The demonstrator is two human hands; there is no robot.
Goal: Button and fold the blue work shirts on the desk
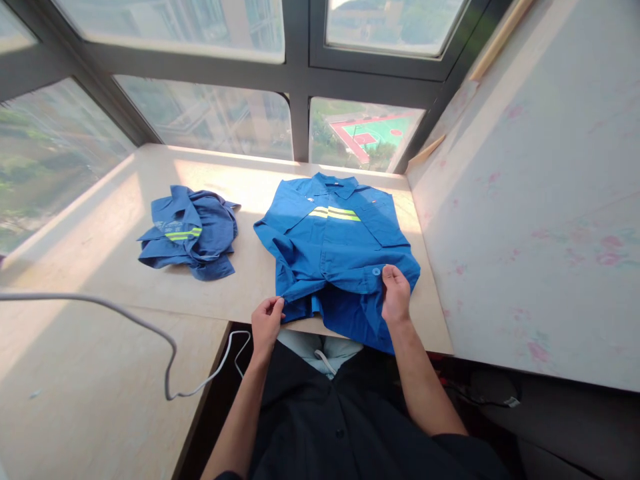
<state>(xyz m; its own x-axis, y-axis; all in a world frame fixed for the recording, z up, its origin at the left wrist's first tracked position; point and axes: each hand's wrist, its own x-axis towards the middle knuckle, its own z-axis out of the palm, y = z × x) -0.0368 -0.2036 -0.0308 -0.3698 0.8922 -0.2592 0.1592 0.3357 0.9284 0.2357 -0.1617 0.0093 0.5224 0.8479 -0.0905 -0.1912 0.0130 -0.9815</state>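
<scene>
A blue work jacket [345,233] with yellow-and-silver reflective stripes lies front up, collar toward the window. Its sleeves are folded in over the front, and the lower part is loose and wrinkled. My left hand [267,323] pinches the hem at its lower left corner. On the other side, my right hand [395,293] grips the jacket's lower right part, beside a round button. Part of the hem hangs over the table's front edge between and below my hands. A second blue garment [210,230] with yellow stripes sits crumpled to the left, apart from both hands.
The light-coloured table [120,267] reaches back to the window frame [299,87]. A flowered wall [540,220] bounds the right side. A grey cable [125,313] loops above the table's left part, and a white cord [227,350] hangs near the front edge.
</scene>
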